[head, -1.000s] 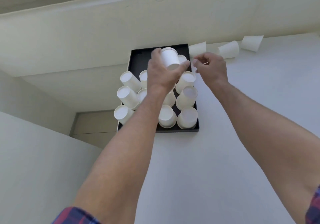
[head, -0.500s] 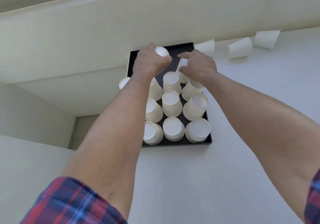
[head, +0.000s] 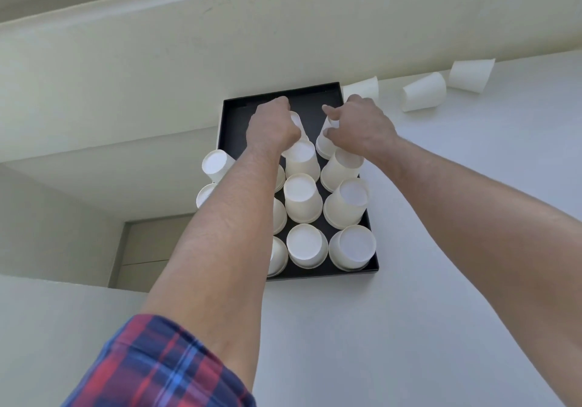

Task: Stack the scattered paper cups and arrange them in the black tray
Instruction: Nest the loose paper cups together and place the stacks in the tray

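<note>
Paper cups fill most of the black tray (head: 359,272), which sits mid-frame on the white table (head: 346,343), its far edge just below the pale wall (head: 189,60). All cups in it stand upside down, bases up. Centre and right columns read clearly: three rows visible, e.g. the near centre cup (head: 307,246) and near right cup (head: 352,247). Left column mostly hidden behind the left forearm; two more cups (head: 217,165) show at the tray's left edge, whether inside or over the rim, cannot tell.

Left hand (head: 272,127) upper centre of frame, fingers curled round an inverted cup (head: 297,123) over the tray's far row. Right hand (head: 362,123) just right of it, fingers and thumb pinching another inverted cup (head: 327,145) in the far right of the tray.

Judgement: well along. Far row being filled now; bare black floor shows only at the tray's far end, room for a few more.

Left to do: three loose cups lying on their sides in the upper right of frame, along the wall: one (head: 362,88) just beside the tray's far right corner, two more (head: 425,91) (head: 470,74) farther right.

Obstacles: tightly packed neighbours beside each placement; a knock could topple them. Plaid sleeve (head: 163,369) lower left, well apart from the cups.
</note>
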`<state>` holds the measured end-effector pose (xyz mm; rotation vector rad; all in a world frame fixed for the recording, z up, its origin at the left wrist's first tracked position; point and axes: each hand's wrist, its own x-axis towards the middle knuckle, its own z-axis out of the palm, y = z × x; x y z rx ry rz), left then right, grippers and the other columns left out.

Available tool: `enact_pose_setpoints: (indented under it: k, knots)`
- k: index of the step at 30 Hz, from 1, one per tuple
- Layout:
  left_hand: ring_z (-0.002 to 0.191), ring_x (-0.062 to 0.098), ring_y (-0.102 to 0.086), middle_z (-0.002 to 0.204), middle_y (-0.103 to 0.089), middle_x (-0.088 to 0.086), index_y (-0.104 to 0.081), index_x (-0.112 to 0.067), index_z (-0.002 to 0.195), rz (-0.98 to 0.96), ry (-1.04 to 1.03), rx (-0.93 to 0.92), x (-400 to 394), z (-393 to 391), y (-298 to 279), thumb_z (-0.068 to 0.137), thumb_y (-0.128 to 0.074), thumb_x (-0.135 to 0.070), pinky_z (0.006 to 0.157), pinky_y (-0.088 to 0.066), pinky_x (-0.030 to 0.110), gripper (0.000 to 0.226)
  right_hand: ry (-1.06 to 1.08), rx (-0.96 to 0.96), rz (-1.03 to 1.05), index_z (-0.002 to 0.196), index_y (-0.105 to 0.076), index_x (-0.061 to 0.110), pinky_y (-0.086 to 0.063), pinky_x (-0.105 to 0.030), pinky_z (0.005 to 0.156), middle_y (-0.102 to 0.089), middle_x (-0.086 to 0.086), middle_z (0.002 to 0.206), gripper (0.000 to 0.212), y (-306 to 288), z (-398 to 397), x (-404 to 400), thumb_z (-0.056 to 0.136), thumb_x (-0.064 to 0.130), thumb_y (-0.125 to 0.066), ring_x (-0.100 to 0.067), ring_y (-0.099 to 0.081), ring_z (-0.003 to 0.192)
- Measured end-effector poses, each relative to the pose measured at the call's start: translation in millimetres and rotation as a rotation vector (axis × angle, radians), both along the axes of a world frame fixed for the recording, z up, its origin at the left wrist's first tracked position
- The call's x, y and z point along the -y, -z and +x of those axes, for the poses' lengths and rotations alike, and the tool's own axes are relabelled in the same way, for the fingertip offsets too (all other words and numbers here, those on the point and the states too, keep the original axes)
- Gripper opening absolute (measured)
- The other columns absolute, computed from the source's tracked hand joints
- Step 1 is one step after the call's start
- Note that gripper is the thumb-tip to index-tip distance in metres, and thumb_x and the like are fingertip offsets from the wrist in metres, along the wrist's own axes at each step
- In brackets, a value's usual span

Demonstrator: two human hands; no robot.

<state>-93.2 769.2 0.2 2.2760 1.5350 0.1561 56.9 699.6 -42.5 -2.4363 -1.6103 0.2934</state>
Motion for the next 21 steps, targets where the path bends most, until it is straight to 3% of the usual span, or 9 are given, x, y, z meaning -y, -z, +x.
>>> enact_pose_setpoints:
  k: [6,10,13,15,17,19,21]
  knots:
    - [0.123,0.026,-0.06,0.138,-0.062,0.005,-0.06,-0.019,0.137,-0.024,0.02,0.028,-2,1,1,0.093,-0.054,-0.01,0.094,-0.049,0.034,0.046,0.029,-0.169,0.032,0.152,-0.032,0.049,-0.043,-0.041,0.093,-0.045,-0.009,0.135,0.053,12,-1,7,0.101,0.046,-0.048,-0.028,-0.04,0.13]
    - [0.132,0.033,-0.052,0.144,-0.058,0.008,-0.057,-0.019,0.139,-0.034,0.034,-0.074,0,3,-5,0.091,-0.043,-0.013,0.109,-0.041,0.042,0.05,0.018,-0.154,-0.003,0.152,-0.02,0.057,-0.048,-0.045,0.095,-0.047,-0.007,0.14,0.059,10,0,13,0.098,0.06,-0.045,-0.029,-0.045,0.13]
    - [0.124,0.037,-0.051,0.131,-0.063,0.011,-0.057,-0.017,0.131,0.082,0.007,-0.121,5,5,-6,0.092,-0.041,-0.017,0.102,-0.034,0.045,0.043,0.033,-0.166,0.039,0.153,-0.017,0.057,-0.048,-0.044,0.094,-0.05,-0.003,0.139,0.062,6,1,19,0.096,0.069,-0.038,-0.027,-0.045,0.13]
    - [0.119,0.036,-0.052,0.125,-0.063,0.012,-0.059,-0.016,0.128,0.214,0.001,-0.106,12,8,-7,0.091,-0.044,-0.017,0.098,-0.034,0.044,0.04,0.055,-0.172,0.08,0.152,-0.024,0.054,-0.047,-0.043,0.092,-0.051,0.001,0.14,0.06,5,5,22,0.095,0.071,-0.035,-0.026,-0.047,0.129]
    - [0.119,0.034,-0.051,0.13,-0.06,0.009,-0.06,-0.017,0.129,0.348,0.03,-0.048,20,14,-5,0.091,-0.045,-0.015,0.097,-0.033,0.042,0.042,0.109,-0.215,0.169,0.143,-0.045,0.051,-0.048,-0.042,0.092,-0.052,0.003,0.138,0.051,6,13,26,0.096,0.068,-0.038,-0.022,-0.05,0.127]
    - [0.121,0.031,-0.048,0.135,-0.057,0.003,-0.06,-0.02,0.13,0.397,0.095,0.024,30,22,-2,0.092,-0.045,-0.012,0.097,-0.032,0.039,0.042,0.158,-0.295,0.265,0.129,-0.062,0.045,-0.05,-0.041,0.093,-0.053,0.005,0.133,0.039,11,26,31,0.096,0.059,-0.046,-0.018,-0.053,0.122]
    - [0.125,0.029,-0.046,0.138,-0.054,0.001,-0.058,-0.021,0.132,0.373,0.176,0.03,38,30,4,0.097,-0.044,-0.016,0.099,-0.031,0.039,0.039,0.194,-0.365,0.33,0.126,-0.067,0.039,-0.051,-0.039,0.094,-0.053,0.005,0.132,0.033,17,39,35,0.098,0.049,-0.053,-0.015,-0.058,0.113]
